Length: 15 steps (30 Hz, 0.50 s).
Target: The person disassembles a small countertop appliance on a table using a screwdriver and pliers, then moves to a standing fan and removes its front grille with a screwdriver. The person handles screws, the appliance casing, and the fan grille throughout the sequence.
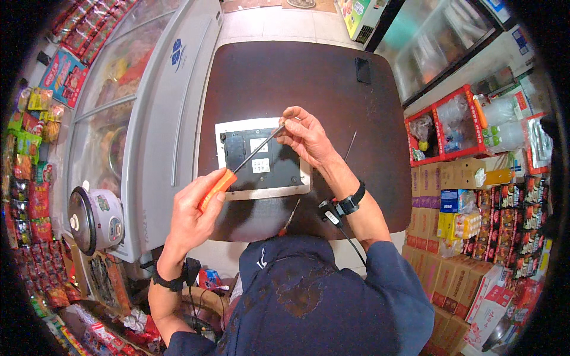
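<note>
My left hand (198,204) is wrapped round the orange handle of a screwdriver (252,155). Its dark shaft slants up and to the right, where the fingertips of my right hand (306,136) pinch the tip end. Whether something small sits at that tip, I cannot tell. Below the shaft lies a flat device (276,171) with a pale rim and a black face up, bearing white labels and screw holes. It rests on the dark brown table (297,77). Both hands are above the device.
A thin metal rod (352,142) lies beside my right wrist. Another slim tool (291,215) with a reddish end is at the table's near edge. A small black rectangular piece (363,70) lies far right. A grey chest freezer (160,118) and rice cooker (98,219) stand left; stacked cartons (433,237) right.
</note>
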Motion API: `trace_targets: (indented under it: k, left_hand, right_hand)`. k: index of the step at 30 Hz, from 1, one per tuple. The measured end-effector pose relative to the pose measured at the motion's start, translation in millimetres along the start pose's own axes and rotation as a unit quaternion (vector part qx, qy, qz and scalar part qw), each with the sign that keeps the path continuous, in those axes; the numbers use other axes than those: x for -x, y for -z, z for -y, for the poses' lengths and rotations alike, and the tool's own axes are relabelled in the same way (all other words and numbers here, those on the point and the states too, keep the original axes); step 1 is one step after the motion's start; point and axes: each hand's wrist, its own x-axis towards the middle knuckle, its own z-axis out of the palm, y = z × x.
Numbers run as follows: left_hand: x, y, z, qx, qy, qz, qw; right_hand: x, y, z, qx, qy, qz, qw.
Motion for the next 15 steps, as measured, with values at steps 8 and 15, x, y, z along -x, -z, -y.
trace_targets:
  k: [8,15]
  left_hand:
    - [12.3,10.0,1.8,0.110,0.151,0.047,0.981]
    - [12.4,8.3,1.1,-0.002,0.006,0.008,1.000]
  right_hand:
    - [3.9,-8.5,1.9,-0.003,0.006,0.016,1.000]
    - [3.8,-10.7,16.7,0.185,0.014,-0.003,0.983]
